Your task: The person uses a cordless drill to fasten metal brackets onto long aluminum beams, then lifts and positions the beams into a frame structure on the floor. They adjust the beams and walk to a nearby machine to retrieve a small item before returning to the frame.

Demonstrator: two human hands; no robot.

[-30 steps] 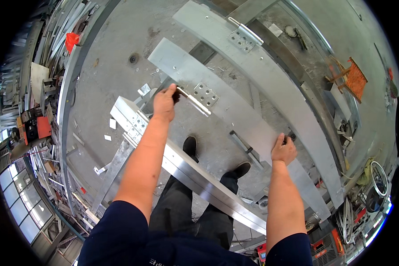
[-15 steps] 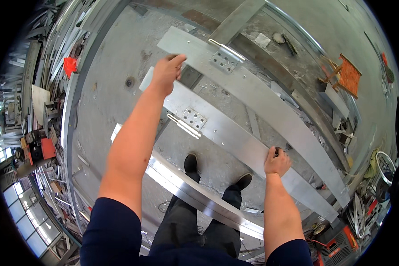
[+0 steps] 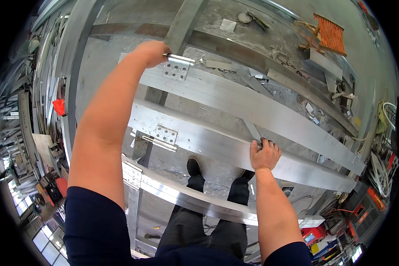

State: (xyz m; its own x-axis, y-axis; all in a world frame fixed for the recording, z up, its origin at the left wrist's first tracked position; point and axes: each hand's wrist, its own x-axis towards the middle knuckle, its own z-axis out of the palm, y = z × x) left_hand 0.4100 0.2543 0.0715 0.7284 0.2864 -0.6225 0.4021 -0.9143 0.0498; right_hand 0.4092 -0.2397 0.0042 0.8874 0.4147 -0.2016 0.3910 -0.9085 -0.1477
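Note:
Two long silvery metal bars lie across the frame in front of me, the far bar (image 3: 226, 95) and the middle bar (image 3: 213, 144). Each carries a plate hinge with several holes: the far hinge (image 3: 176, 70) on one, the near hinge (image 3: 166, 134) on the other. My left hand (image 3: 151, 53) curls over the far bar's far edge, against the end of the far hinge's barrel; its fingertips are partly hidden. Bent over the far edge of the middle bar are the fingers of my right hand (image 3: 265, 155). A third, shiny bar (image 3: 186, 197) with a hinge plate runs closest to my legs.
Dark steel frame beams (image 3: 244, 52) pass beyond and beneath the bars. Stacked metal lengths (image 3: 44, 102) crowd the left side. An orange folding stool (image 3: 330, 34) stands at far right. Tools and a red-grey machine (image 3: 367, 217) are at lower right. Scraps litter the floor.
My left hand has gone from above the gap between the two bars to the far bar's hinge end. My right hand stays on the middle bar. The whole view has shifted and turned.

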